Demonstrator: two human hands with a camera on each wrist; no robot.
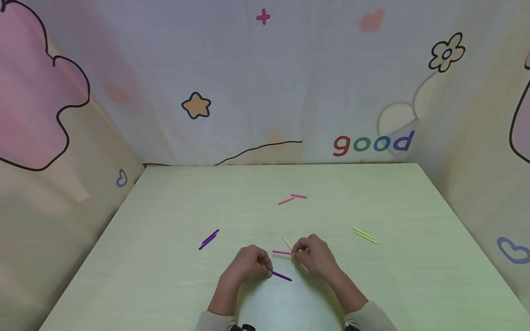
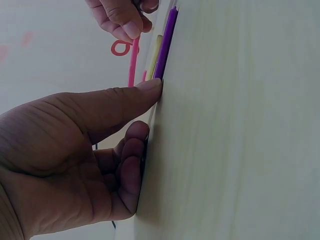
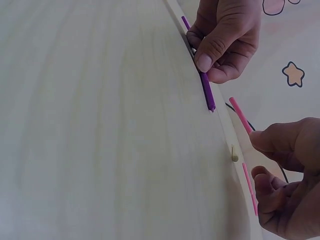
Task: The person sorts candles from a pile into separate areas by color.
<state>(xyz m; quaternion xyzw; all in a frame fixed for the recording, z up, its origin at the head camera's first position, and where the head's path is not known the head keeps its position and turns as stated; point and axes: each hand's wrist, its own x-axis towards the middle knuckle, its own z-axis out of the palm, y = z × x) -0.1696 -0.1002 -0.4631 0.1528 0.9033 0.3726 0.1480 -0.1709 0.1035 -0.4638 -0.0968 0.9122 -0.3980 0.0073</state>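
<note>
Near the front middle of the table, my left hand (image 1: 250,264) pinches one end of a thin purple stick (image 1: 282,276) between thumb and fingers. The stick's free end points right, low over the tabletop or on it; I cannot tell which. To its right, my right hand (image 1: 315,255) holds a thin pink stick (image 1: 281,252) by its right end, with the other end pointing left. In the right wrist view this pink stick (image 3: 240,114) is tilted and raised off the table. A yellow stick (image 1: 287,242) lies just behind it, partly hidden by the right hand.
Two purple sticks (image 1: 209,239) lie side by side at the left of the table (image 1: 136,280). Two pink sticks (image 1: 292,199) lie farther back, ends close together. Yellow sticks (image 1: 365,235) lie at the right. A printed cloth (image 1: 265,82) hangs behind the table's back edge.
</note>
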